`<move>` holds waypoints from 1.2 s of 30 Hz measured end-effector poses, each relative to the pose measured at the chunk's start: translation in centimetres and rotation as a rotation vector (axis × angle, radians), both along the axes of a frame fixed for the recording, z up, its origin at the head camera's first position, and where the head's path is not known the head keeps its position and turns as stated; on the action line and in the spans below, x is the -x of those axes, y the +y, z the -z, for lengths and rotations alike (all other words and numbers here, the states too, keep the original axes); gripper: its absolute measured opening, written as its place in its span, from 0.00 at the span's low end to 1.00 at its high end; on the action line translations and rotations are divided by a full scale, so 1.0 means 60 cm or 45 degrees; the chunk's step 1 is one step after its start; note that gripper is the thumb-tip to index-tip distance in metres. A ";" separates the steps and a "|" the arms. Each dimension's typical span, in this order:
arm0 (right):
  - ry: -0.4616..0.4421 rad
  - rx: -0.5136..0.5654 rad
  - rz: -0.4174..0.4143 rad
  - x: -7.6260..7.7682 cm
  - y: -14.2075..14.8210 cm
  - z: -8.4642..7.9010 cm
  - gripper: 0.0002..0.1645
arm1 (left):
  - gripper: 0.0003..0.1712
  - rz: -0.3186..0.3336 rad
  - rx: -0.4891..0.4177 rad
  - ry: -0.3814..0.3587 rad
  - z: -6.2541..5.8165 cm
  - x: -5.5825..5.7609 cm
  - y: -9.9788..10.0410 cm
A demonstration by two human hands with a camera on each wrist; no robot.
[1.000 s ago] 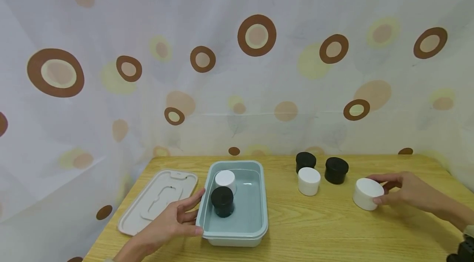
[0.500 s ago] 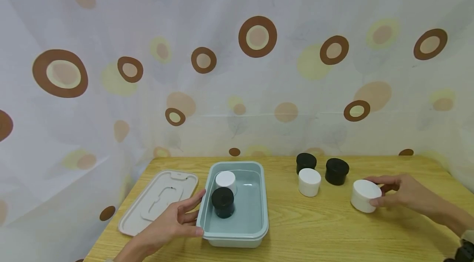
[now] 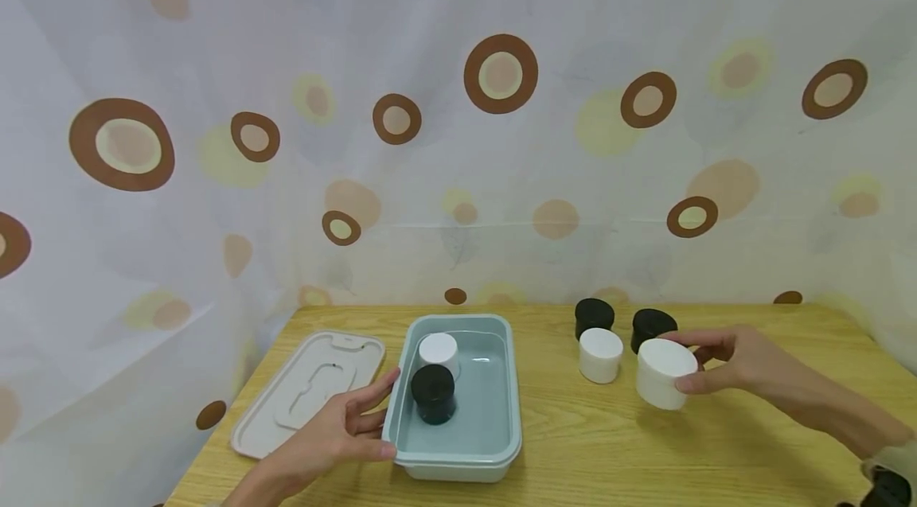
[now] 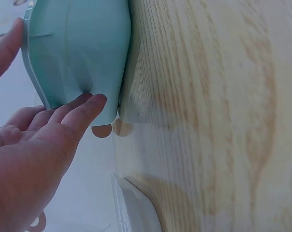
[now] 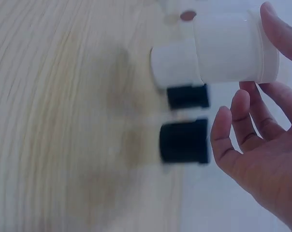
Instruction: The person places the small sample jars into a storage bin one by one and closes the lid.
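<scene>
My right hand [image 3: 731,364] pinches a white screw-top jar [image 3: 665,380] by its lid, thumb on the near side. In the right wrist view the jar [image 5: 228,48] hangs above the tabletop, its lid between thumb and fingers. My left hand [image 3: 333,431] rests along the left side of a pale blue-green plastic tub [image 3: 458,459]. Its thumb touches the near corner and its fingers lie fairly straight against the outer wall [image 4: 83,53]. Inside the tub, on its left side, a white jar [image 3: 438,352] stands behind a black jar [image 3: 433,394].
Another white jar [image 3: 600,356] stands right of the tub, with one black jar [image 3: 594,317] behind it and a second black jar [image 3: 652,326] beside that. A flat pale lid [image 3: 308,388] lies left of the tub. A patterned curtain [image 3: 501,157] hangs behind the wooden table [image 3: 573,443].
My right hand has lifted the white jar off the table and carried it left, towards the other jars. My left hand keeps its place at the tub.
</scene>
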State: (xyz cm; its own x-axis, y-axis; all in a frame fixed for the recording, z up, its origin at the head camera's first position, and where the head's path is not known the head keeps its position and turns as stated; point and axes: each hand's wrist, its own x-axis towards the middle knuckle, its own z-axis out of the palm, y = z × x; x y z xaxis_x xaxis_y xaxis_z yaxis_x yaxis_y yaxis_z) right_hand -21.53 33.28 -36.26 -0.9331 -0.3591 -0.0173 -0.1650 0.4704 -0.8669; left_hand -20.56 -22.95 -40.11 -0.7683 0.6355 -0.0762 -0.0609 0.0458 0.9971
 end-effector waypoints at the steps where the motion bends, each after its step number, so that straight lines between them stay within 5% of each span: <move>1: -0.002 0.018 -0.014 -0.001 -0.010 -0.007 0.34 | 0.56 0.004 -0.003 -0.001 0.000 0.001 0.001; 10: -0.017 0.161 -0.095 -0.010 -0.110 -0.059 0.35 | 0.56 0.012 -0.007 -0.003 0.001 0.006 0.004; 19: -0.039 0.148 -0.078 -0.007 -0.207 -0.086 0.39 | 0.56 0.006 -0.004 0.002 0.001 0.007 0.005; 36: -0.068 0.184 -0.182 -0.008 -0.373 -0.065 0.31 | 0.56 -0.003 0.002 0.002 0.003 0.001 0.000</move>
